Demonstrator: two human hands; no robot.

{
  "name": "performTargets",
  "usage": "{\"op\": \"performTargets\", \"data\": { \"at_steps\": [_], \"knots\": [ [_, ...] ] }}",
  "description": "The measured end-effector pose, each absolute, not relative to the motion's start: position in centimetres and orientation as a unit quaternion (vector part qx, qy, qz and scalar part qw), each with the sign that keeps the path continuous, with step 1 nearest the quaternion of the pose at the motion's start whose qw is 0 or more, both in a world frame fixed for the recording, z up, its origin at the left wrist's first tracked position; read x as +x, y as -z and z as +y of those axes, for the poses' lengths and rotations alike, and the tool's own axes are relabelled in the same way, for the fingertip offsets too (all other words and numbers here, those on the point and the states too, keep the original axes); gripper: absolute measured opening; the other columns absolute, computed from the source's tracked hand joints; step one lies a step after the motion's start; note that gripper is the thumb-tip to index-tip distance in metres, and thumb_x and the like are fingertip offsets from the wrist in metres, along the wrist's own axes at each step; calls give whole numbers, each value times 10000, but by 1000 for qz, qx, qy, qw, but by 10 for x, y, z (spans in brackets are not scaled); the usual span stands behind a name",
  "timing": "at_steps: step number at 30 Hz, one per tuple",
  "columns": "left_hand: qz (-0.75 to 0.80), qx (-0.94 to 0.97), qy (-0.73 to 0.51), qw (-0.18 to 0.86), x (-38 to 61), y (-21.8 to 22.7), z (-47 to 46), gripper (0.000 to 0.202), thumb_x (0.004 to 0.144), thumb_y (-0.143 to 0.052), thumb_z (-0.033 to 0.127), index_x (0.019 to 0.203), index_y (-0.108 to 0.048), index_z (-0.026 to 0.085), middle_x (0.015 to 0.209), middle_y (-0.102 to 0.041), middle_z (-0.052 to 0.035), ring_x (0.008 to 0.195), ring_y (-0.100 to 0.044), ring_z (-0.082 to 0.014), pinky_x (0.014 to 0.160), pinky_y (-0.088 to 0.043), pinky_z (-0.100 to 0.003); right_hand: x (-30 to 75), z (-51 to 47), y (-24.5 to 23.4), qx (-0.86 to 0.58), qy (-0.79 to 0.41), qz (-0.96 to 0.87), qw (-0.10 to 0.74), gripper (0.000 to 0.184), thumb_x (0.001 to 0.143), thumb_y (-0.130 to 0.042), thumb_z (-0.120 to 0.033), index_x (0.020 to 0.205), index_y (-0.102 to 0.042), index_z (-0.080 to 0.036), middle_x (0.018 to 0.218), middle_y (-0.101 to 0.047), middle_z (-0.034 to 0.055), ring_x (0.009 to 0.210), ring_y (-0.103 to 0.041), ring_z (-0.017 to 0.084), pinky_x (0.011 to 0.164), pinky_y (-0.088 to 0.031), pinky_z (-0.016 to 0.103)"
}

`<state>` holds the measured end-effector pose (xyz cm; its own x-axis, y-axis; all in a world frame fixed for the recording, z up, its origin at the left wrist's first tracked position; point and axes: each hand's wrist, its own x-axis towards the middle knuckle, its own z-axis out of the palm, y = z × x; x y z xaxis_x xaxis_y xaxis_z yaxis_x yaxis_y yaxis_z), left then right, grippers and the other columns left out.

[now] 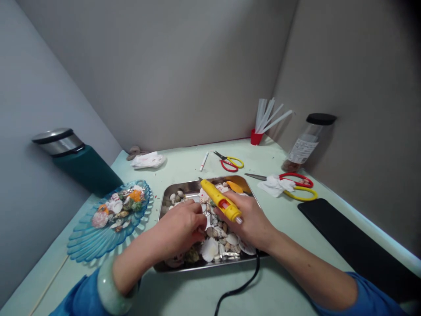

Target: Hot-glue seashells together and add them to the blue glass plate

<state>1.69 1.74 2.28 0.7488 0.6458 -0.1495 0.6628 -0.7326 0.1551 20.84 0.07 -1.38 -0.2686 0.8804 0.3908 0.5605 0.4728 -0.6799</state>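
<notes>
My right hand (pixel 251 219) is wrapped around a yellow hot glue gun (pixel 217 195), with a clear glue stick poking out of its rear end. Its nozzle points up and left, over the far part of a metal tray (pixel 177 271). Shells of many kinds fill the tray, among them a white scallop shell (pixel 209 249). Over the tray's left side, my left hand (pixel 184 224) has its fingers curled together in a closed grip; whatever is between them is hidden. A pale green bangle (pixel 110 285) circles my left wrist.
Left of the tray stands a blue glass dish (pixel 88 239) of shells, with a teal bottle (pixel 87 169) behind. Small scissors (pixel 230 162), large scissors (pixel 299 186) with crumpled tissue, a red cup (pixel 256 137) of glue sticks, a jar (pixel 304 147) and a black slab (pixel 355 245) lie beyond or right.
</notes>
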Motion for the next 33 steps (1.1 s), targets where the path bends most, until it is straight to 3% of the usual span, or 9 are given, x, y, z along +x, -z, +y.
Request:
{"op": "performTargets", "data": {
  "at_steps": [7,14,19,24,33],
  "knots": [
    [380,918,87,80,-3,-38,8,318,673,-676,228,987,-620,226,964,-583,-56,905,-523,-232,780,-424,-351,209,0,14,-472,-207,-769,378,130,759,-581,-131,876,-578,-188,772,-630,15,664,-559,173,620,-410,273],
    [368,921,90,95,4,-45,7,135,777,-566,173,876,-649,212,898,-602,-62,874,-541,-216,754,-432,-328,208,0,13,-470,-204,-771,378,94,773,-575,-155,859,-566,-192,757,-626,17,655,-562,175,611,-412,273],
    [349,928,94,87,19,-27,4,91,716,-635,194,805,-655,196,918,-610,-82,888,-534,-242,770,-434,-362,209,0,15,-467,-202,-774,377,100,770,-579,-143,855,-560,-192,752,-624,16,660,-563,176,610,-407,265],
    [373,919,41,120,20,-23,9,80,766,-546,149,744,-617,179,861,-603,-66,841,-547,-201,756,-428,-314,209,0,13,-466,-202,-775,376,128,754,-583,-118,864,-572,-183,770,-632,20,675,-568,175,625,-411,266],
    [499,820,-64,273,1,-38,9,143,876,-389,282,791,-471,201,627,-589,25,557,-528,-128,529,-382,-235,208,-1,12,-468,-202,-770,382,113,736,-561,-106,807,-553,-193,719,-612,6,625,-552,166,590,-399,264]
  ]
}}
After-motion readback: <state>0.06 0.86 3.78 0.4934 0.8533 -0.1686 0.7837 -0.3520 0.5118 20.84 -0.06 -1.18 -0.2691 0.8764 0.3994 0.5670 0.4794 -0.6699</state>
